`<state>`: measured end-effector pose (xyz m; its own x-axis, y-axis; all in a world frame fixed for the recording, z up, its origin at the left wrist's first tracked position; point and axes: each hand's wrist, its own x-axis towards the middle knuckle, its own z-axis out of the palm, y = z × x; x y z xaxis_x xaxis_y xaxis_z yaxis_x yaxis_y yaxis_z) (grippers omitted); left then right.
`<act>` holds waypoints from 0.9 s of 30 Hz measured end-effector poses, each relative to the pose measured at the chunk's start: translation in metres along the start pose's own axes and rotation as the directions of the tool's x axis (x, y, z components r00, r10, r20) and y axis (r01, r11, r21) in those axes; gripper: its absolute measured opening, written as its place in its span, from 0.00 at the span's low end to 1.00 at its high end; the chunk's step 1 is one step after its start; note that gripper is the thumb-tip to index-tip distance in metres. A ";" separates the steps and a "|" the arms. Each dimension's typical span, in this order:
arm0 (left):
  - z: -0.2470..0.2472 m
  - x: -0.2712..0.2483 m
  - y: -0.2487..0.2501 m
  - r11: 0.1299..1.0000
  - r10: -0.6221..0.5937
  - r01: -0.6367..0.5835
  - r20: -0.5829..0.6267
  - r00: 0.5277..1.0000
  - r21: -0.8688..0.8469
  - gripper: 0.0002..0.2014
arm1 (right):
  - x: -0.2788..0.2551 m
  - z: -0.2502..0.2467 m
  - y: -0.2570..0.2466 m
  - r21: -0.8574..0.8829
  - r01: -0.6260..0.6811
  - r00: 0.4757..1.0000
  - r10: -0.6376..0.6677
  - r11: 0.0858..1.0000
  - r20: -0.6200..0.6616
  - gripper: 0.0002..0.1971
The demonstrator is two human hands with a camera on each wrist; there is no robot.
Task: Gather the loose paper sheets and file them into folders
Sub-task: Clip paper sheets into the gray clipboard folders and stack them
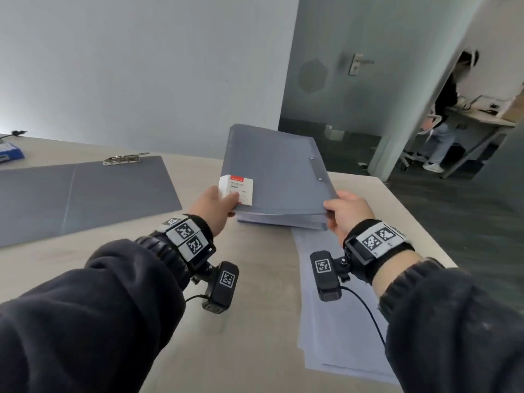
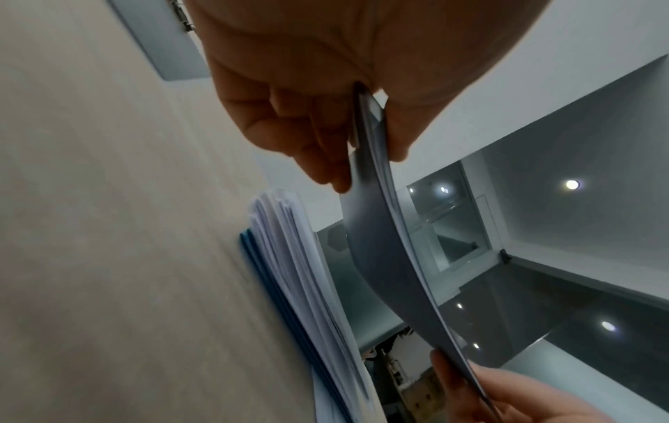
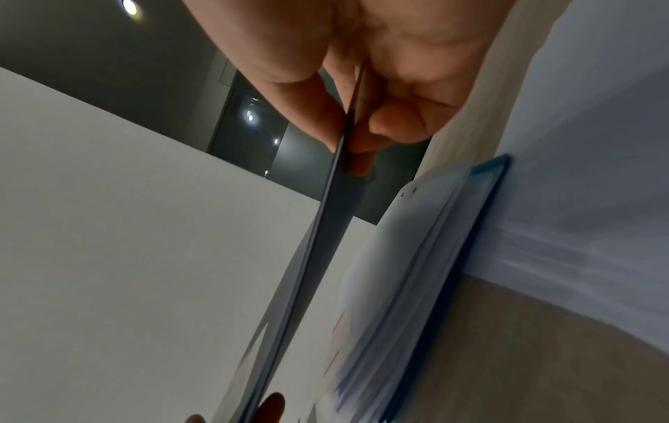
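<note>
A grey folder cover point(image 1: 272, 168) is raised at an angle over a thick stack of paper sheets point(image 1: 280, 219) lying in the folder. My left hand point(image 1: 231, 201) pinches the cover's near left corner, by a white and red label point(image 1: 238, 187). My right hand point(image 1: 330, 211) pinches the near right corner. In the left wrist view, the left hand point(image 2: 362, 137) grips the thin cover point(image 2: 383, 257) above the sheets point(image 2: 300, 272). The right wrist view shows my right hand point(image 3: 354, 128) on the cover's edge point(image 3: 318, 257), with the sheets point(image 3: 416, 257) below.
More loose sheets point(image 1: 334, 307) lie on the beige table point(image 1: 241, 321) under my right wrist. A second grey folder point(image 1: 85, 191) lies open at the left with a metal clip point(image 1: 124, 159). A blue object point(image 1: 10, 154) sits far left. A person point(image 1: 448, 114) stands beyond the doorway.
</note>
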<state>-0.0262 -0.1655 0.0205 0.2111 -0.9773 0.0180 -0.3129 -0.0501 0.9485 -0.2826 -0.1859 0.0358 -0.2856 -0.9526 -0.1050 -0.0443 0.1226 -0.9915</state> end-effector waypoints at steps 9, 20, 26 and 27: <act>0.022 0.070 -0.023 0.955 -0.040 0.032 0.023 0.999 0.296 0.23 | 0.072 0.012 0.018 -0.376 0.074 0.996 -0.086 0.923 -0.016 0.07; 0.026 0.044 -0.019 0.958 -0.111 0.112 -0.018 0.994 0.263 0.29 | 0.044 -0.025 0.028 -0.272 -0.073 0.997 0.076 0.959 0.000 0.09; 0.034 -0.026 -0.023 0.959 -0.192 0.173 0.065 0.979 0.225 0.27 | -0.007 -0.088 0.036 -0.242 -0.090 0.996 0.086 0.966 -0.030 0.05; 0.037 -0.038 -0.023 0.963 -0.200 0.180 0.085 0.976 0.200 0.29 | -0.017 -0.099 0.040 -0.250 -0.092 0.996 0.086 0.964 -0.033 0.06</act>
<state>-0.0613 -0.1350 -0.0133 0.1896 -0.9615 -0.1990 -0.4485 -0.2651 0.8536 -0.3741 -0.1377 0.0052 -0.3201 -0.9287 -0.1872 -0.2557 0.2749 -0.9269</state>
